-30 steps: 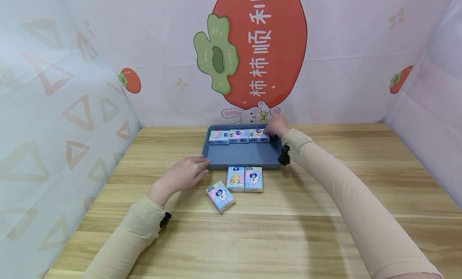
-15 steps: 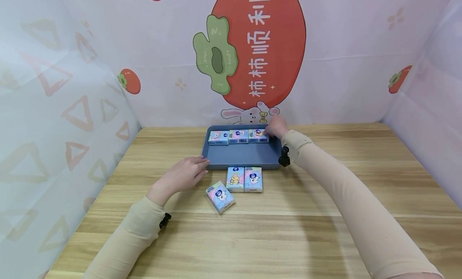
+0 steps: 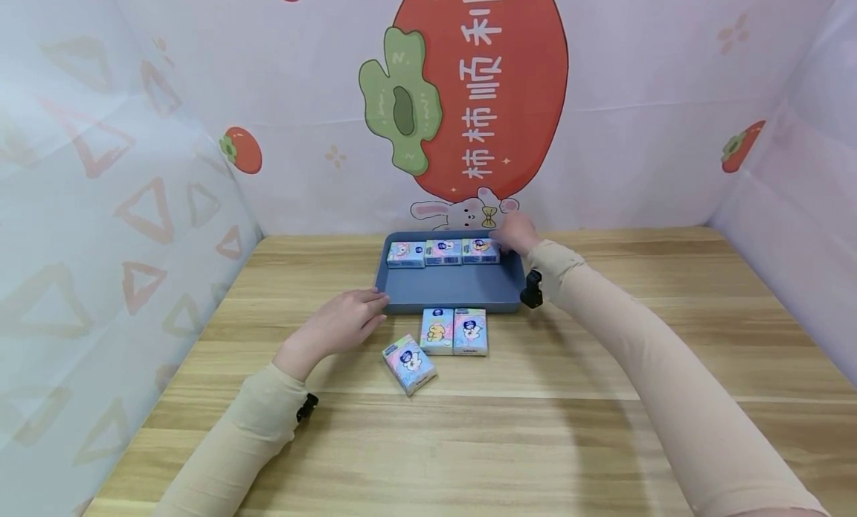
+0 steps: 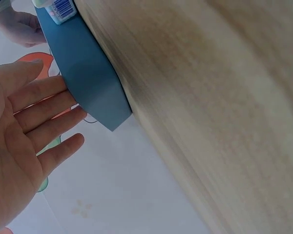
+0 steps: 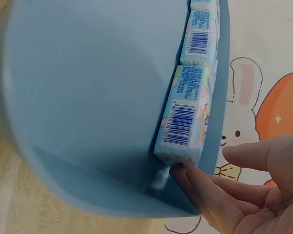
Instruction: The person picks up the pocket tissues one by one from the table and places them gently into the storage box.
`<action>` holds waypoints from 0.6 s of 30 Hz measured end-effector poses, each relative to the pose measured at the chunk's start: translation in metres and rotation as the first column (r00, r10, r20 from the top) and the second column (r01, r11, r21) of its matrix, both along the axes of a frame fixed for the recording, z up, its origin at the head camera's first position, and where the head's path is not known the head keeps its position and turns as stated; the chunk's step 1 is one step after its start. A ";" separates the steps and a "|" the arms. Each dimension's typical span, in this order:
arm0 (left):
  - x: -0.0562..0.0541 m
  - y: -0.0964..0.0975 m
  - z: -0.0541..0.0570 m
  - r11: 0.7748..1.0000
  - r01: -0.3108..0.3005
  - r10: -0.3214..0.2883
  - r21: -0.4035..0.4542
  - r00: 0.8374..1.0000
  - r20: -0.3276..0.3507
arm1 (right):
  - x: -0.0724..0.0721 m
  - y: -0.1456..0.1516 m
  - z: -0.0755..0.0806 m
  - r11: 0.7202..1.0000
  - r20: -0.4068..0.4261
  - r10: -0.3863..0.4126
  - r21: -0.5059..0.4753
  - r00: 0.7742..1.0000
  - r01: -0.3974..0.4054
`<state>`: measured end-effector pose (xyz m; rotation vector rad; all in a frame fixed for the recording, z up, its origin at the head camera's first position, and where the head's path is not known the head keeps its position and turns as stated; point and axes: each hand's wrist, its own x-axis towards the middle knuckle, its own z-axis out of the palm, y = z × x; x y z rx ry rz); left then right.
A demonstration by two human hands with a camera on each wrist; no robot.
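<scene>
A blue-grey tray (image 3: 445,288) holds a row of tissue packs along its back wall; the right-hand tissue pack (image 3: 480,251) is at the row's end. My right hand (image 3: 517,234) reaches into the back right corner. In the right wrist view its fingertips touch the end of that tissue pack (image 5: 180,112), with the thumb apart from it. My left hand (image 3: 344,320) lies at the tray's left front corner. Its straight fingers (image 4: 51,109) touch the tray's outer side (image 4: 90,73), as the left wrist view shows.
Two tissue packs, one with a yellow figure (image 3: 437,332) and one with a white figure (image 3: 471,332), lie side by side before the tray. A slanted tissue pack (image 3: 409,365) lies nearer on the wooden table (image 3: 469,450). A printed cloth (image 3: 321,190) hangs behind.
My right hand has shifted very slightly at the end of the row. The left hand, tray and tissue packs stay where they were.
</scene>
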<state>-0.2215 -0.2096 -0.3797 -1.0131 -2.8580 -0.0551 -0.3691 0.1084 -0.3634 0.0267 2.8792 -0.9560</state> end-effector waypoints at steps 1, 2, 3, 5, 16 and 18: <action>0.000 0.000 0.000 1.000 0.001 -0.001 0.001 1.000 0.000 | 0.000 0.001 0.000 1.000 -0.014 0.004 -0.005 1.000 -0.004; 0.000 0.000 0.000 1.000 0.002 -0.002 0.002 1.000 -0.001 | 0.001 0.001 0.001 1.000 -0.024 0.006 -0.016 1.000 -0.006; 0.000 0.001 -0.001 1.000 0.001 -0.001 0.002 1.000 -0.001 | 0.003 0.001 0.002 1.000 -0.032 0.009 -0.029 0.999 -0.010; 0.000 0.001 0.000 1.000 -0.001 0.001 0.001 1.000 -0.001 | 0.005 0.002 0.005 0.998 -0.040 0.008 -0.067 0.999 -0.011; 0.002 0.001 0.002 1.000 -0.009 0.009 -0.010 1.000 0.010 | 0.021 0.003 0.016 0.996 -0.004 0.084 -0.019 0.996 -0.084; 0.002 0.001 0.002 1.000 -0.010 0.010 -0.013 1.000 0.011 | 0.024 0.002 0.018 0.995 -0.010 0.098 -0.007 0.995 -0.098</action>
